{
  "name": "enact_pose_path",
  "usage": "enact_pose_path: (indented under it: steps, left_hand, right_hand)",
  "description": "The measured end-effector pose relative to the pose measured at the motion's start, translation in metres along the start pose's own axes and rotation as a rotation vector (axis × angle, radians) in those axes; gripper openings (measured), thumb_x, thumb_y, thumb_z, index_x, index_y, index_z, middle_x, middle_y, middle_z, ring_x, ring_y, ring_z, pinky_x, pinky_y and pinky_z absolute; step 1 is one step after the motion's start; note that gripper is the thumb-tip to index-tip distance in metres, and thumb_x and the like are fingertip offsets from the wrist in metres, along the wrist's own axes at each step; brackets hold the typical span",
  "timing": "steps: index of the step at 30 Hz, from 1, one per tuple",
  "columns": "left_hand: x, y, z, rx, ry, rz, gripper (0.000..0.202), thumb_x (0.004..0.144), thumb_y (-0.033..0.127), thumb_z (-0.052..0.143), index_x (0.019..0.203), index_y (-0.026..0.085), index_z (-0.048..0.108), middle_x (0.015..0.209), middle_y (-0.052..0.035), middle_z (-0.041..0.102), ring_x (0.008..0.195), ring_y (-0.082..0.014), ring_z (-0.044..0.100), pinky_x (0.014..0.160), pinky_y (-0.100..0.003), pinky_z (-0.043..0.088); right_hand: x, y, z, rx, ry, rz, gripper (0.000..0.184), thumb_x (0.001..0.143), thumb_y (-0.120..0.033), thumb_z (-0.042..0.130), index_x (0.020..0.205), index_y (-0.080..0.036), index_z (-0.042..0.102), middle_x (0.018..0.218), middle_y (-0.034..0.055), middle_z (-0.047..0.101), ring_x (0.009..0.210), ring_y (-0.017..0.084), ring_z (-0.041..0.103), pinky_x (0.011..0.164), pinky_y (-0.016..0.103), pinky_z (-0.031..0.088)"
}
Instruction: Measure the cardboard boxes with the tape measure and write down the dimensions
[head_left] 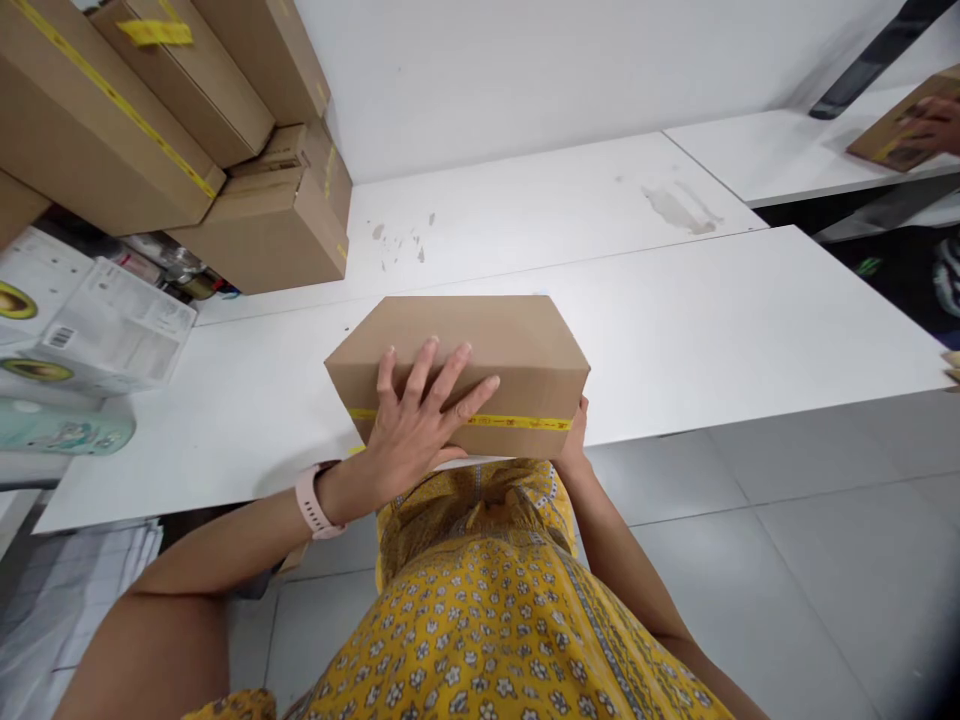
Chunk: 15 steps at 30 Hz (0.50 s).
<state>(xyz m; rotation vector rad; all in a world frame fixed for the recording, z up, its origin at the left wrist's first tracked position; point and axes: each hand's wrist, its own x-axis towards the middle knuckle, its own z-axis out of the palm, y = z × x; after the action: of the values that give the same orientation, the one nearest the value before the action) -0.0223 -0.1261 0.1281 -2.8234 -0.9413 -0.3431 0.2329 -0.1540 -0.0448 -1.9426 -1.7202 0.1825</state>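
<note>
A closed brown cardboard box (480,330) is at the front edge of the white table, right in front of my body. Yellow printed tape (517,422) runs along its near side. My left hand (412,430), with a pink watch band at the wrist, lies on that near side, fingers spread and reaching up toward the top edge. Around the lower right corner of the box is my right hand (576,438), gripping it; most of its fingers are hidden behind the cardboard.
Several taped cardboard boxes (262,225) are stacked at the back left. Below them stand white cartons with avocado pictures (112,320) and a mint-green bottle (67,427). At far right, another person's hand (934,125) touches a box on a white surface near a dark tube (877,60).
</note>
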Motion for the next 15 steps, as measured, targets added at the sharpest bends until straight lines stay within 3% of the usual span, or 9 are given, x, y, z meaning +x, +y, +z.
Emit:
enact_pose_path:
  steps: [2, 5, 9, 15]
  left_hand:
    - [-0.005, 0.000, 0.016, -0.011, 0.008, -0.054, 0.109, 0.081, 0.032, 0.086, 0.165, 0.045, 0.018, 0.171, -0.0095, 0.028, 0.158, -0.0448, 0.018, 0.121, -0.076, -0.007]
    - [0.007, -0.012, 0.036, -0.032, -0.007, -0.146, 0.097, 0.086, 0.024, 0.079, 0.164, 0.043, 0.025, 0.171, -0.0109, 0.027, 0.158, -0.0441, 0.019, 0.120, -0.077, -0.004]
    - [0.041, -0.045, 0.055, -0.088, -0.041, -0.193, 0.088, 0.089, 0.025, 0.074, 0.164, 0.036, 0.029, 0.173, -0.0125, 0.021, 0.160, -0.0417, 0.013, 0.123, -0.074, -0.002]
    - [0.079, -0.081, 0.080, -0.115, -0.032, -0.169, 0.080, 0.092, 0.034, 0.070, 0.163, 0.028, 0.033, 0.172, -0.0136, 0.026, 0.160, -0.0373, 0.014, 0.125, -0.066, -0.003]
  right_hand:
    - [0.000, -0.004, -0.002, -0.041, 0.033, 0.051, 0.044, 0.096, -0.027, 0.044, 0.137, -0.016, 0.056, 0.135, 0.0201, 0.060, 0.122, 0.037, 0.049, 0.100, 0.052, 0.041]
    - [0.001, -0.011, -0.004, -0.087, 0.065, 0.064, 0.042, 0.095, -0.028, 0.051, 0.133, -0.013, 0.060, 0.140, 0.0213, 0.058, 0.125, 0.036, 0.050, 0.101, 0.049, 0.043]
    - [0.002, -0.015, -0.004, -0.055, 0.133, 0.075, 0.036, 0.100, -0.029, 0.045, 0.129, -0.016, 0.062, 0.140, 0.0182, 0.061, 0.125, 0.033, 0.053, 0.101, 0.048, 0.044]
    - [0.002, -0.012, -0.003, 0.009, 0.184, 0.062, 0.033, 0.102, -0.027, 0.043, 0.125, -0.015, 0.063, 0.136, 0.0192, 0.064, 0.120, 0.033, 0.053, 0.100, 0.048, 0.045]
